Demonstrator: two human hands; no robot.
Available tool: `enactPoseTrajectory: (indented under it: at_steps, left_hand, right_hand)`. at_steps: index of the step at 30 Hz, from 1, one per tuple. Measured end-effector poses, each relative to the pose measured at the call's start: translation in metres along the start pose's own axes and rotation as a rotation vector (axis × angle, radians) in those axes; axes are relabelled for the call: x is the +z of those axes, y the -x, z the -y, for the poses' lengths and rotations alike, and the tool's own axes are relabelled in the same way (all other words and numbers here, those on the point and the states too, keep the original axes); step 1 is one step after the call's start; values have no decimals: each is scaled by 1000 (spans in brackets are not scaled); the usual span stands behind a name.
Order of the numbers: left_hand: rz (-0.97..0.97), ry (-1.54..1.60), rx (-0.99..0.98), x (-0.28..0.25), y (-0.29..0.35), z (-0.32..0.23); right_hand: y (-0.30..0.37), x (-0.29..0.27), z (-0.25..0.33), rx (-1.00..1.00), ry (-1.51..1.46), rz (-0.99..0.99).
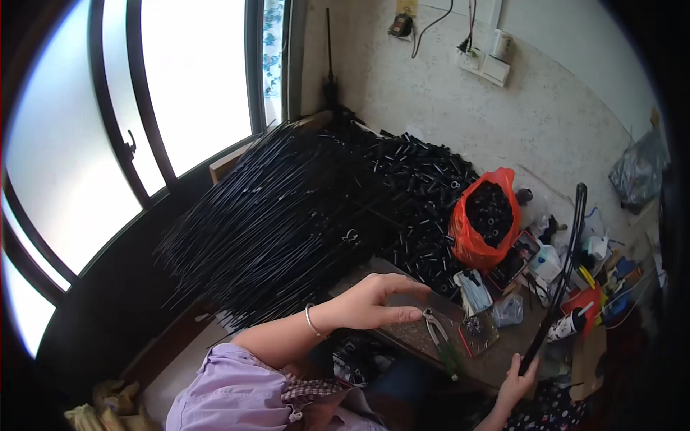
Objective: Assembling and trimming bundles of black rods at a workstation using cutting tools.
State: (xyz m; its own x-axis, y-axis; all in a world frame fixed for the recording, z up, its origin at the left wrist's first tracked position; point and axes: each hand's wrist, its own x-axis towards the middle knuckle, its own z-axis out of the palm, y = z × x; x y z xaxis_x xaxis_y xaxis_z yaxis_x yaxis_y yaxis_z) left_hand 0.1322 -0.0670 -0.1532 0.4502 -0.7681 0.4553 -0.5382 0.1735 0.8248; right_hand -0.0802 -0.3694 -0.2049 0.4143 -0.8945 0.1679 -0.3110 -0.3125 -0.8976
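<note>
Well, from where I watch, the right hand (pixel 517 381) has its fingers curled around the lower part of a bundle of black rods (pixel 564 279), while the left hand (pixel 372 302) is half spread, thumb apart from the fingers, with nothing in it that I can see. Its thumb tip appears just beside the head of the green-handled pincers (pixel 437 332), though I cannot tell whether they touch. To manage the bundle well, I would hold it firmly near that lower end, bring the free fingers over to steady the middle, and swing the far end slowly, since something so long could snag the red plastic bag (pixel 466 241) or the shallow tray of small metal parts (pixel 478 336). I judge that a light squeeze suffices; thin rods may bend or splay. The bundle itself stands tilted at the right side of the surface (pixel 496 359), its top leaning away from the person. It looks slender, dark and faintly glossy, its strands lying close together and running nearly parallel, with a blunt, rounded upper end; the grip hides part of its base.
</note>
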Motion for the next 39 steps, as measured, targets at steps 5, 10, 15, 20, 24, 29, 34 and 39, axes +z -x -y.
enactPoseTrajectory:
  at_steps: [5, 10, 15, 20, 24, 29, 34, 39]
  left_hand:
    - [-398, -459, -411, -69, 44, 30]
    - [-620, -1545, -582, -151, 86, 104]
    - [-670, -1657, -779, -166, 92, 148]
    - [-575, -1356, -761, -193, 79, 139]
    - [-624, -1180, -787, -213, 69, 105]
    - [-463, -1134, -843, -202, 78, 119]
    - [-624, -1272, -641, -214, 64, 84]
    - [-472, -1109, -902, -225, 58, 56]
  right_hand:
    - [-61, -46, -47, -88, 715, -62]
    - [-66, -33, -87, 160, 965, 88]
    - [-39, -5, -59, 150, 1119, 26]
    - [-27, 15, -53, -247, 964, 122]
    - [-3, 51, -50, -646, 724, 226]
    - [30, 117, -34, -952, 428, 521]
    - [35, 136, -36, -913, 420, 614]
    - [28, 140, -46, -848, 391, 598]
